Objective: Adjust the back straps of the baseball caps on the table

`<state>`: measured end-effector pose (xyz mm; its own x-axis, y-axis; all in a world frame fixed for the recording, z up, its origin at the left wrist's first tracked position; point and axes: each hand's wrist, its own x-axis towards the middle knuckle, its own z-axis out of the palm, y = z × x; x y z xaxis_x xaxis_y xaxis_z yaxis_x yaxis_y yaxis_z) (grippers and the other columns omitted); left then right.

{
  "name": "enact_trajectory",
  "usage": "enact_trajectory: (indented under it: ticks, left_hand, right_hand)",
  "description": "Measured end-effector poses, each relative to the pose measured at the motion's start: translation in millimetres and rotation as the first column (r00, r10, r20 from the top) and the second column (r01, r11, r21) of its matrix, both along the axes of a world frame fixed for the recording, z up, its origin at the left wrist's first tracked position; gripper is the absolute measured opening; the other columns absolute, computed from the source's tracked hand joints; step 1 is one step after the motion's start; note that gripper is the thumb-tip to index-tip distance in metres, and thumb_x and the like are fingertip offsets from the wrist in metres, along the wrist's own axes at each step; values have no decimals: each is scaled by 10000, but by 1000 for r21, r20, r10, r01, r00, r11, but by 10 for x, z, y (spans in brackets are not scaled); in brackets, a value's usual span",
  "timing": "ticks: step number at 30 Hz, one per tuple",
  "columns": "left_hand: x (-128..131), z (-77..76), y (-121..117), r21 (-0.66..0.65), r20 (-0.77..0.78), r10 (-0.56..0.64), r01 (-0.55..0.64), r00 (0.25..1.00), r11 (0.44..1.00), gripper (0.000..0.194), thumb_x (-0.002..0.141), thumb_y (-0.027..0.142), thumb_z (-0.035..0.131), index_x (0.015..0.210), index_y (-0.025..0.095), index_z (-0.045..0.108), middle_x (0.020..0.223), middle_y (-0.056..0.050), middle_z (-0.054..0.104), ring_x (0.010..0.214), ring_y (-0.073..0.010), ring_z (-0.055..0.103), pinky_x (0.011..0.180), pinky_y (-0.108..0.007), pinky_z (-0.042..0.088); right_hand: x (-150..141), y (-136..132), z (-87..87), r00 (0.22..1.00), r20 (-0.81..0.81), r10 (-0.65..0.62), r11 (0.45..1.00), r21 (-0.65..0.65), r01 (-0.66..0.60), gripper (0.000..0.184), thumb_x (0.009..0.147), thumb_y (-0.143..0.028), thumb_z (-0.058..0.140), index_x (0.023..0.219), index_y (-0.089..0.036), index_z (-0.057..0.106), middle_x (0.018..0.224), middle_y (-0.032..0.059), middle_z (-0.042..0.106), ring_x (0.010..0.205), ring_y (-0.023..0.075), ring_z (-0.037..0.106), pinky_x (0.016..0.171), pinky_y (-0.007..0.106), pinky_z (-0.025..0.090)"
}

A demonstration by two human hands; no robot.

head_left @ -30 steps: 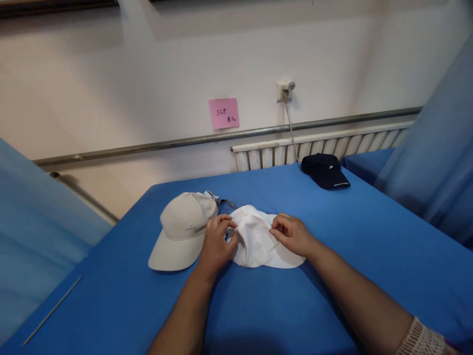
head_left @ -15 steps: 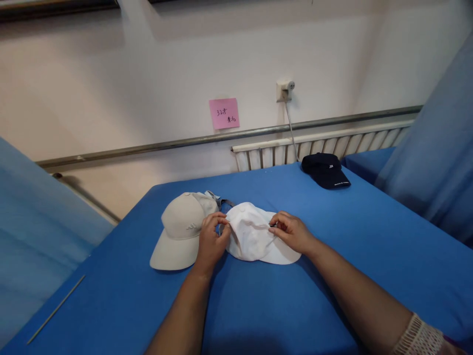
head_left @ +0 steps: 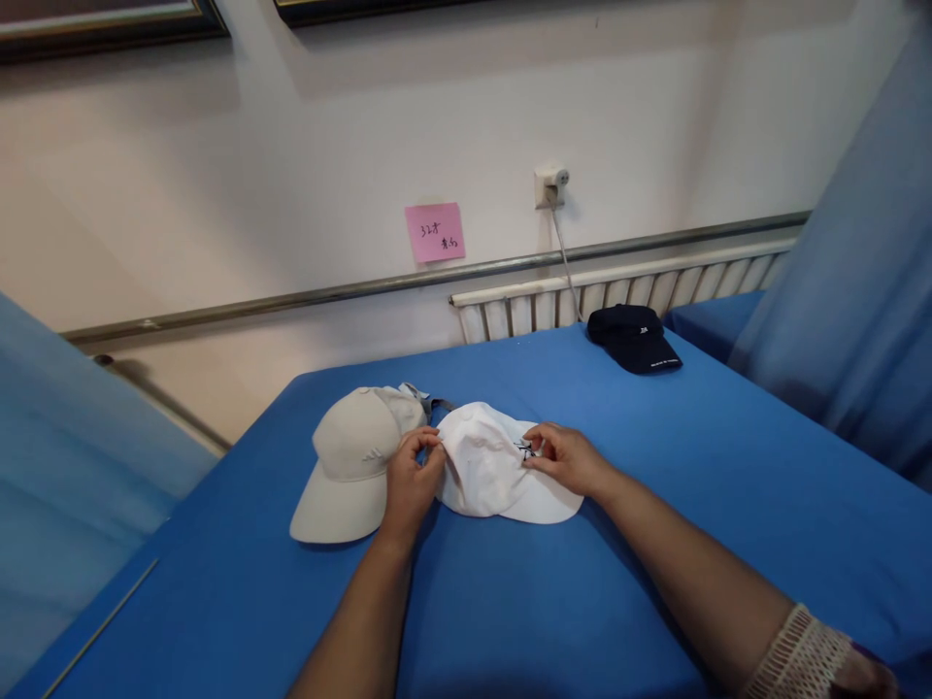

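A white baseball cap (head_left: 477,466) lies on the blue-covered table with its brim to the right. At its left edge my left hand (head_left: 414,476) is closed, thumb and forefinger pinching the fabric. My right hand (head_left: 568,458) rests at the front of the crown, thumb and fingertips a little apart. Between those fingers a black mark (head_left: 525,449) shows on the cap. Close to my left hand, partly behind it, sits a beige baseball cap (head_left: 353,437) with a small logo and its brim toward the lower left.
A black cap (head_left: 633,340) lies at the table's (head_left: 655,544) far right. On the left is a thin rod (head_left: 102,629). Blue curtains (head_left: 822,291) hang at both sides. Behind are a radiator (head_left: 524,309), a metal rail (head_left: 335,293), a plugged-in socket (head_left: 549,189) and a pink note (head_left: 435,233).
My right fingertips have parted, so more of the black mark shows. My left hand keeps its pinch on the white cap. The view has shifted slightly, bringing picture frames further in.
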<state>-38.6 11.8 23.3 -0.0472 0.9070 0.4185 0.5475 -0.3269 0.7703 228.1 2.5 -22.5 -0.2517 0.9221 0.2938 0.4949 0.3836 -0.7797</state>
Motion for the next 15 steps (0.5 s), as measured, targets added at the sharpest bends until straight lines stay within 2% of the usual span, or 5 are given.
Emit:
enact_trajectory:
  ticks: [5, 10, 15]
  left_hand:
    - [26, -7, 0, 3, 17, 7, -7, 1000, 1000, 122, 747, 303, 583, 722, 186, 608, 1020, -91, 671, 966, -232, 625, 922, -378, 467]
    - [12, -45, 29, -46, 104, 10, -6, 995, 999, 155, 741, 327, 600, 715, 174, 608, 1044, -101, 667, 977, -228, 631, 873, -347, 489]
    - [14, -60, 41, -70, 131, 19, -10, 991, 998, 168, 728, 334, 614, 712, 167, 612, 1043, -107, 672, 983, -233, 632, 861, -344, 490]
  right_hand:
    - [-56, 22, -1, 995, 59, -83, 996, -19, 84, 228, 776, -290, 716, 984, -228, 647, 813, -16, 635, 678, 133, 559, 636, 260, 413]
    - [-58, 17, 45, 997, 64, -45, 999, 1, 45, 52, 846, -261, 617, 846, -212, 636, 823, -5, 633, 701, 131, 567, 646, 250, 403]
    - [-70, 9, 67, 988, 128, -82, 997, 0, 82, 26, 790, -189, 602, 788, -209, 586, 710, -24, 613, 615, 121, 536, 585, 239, 361]
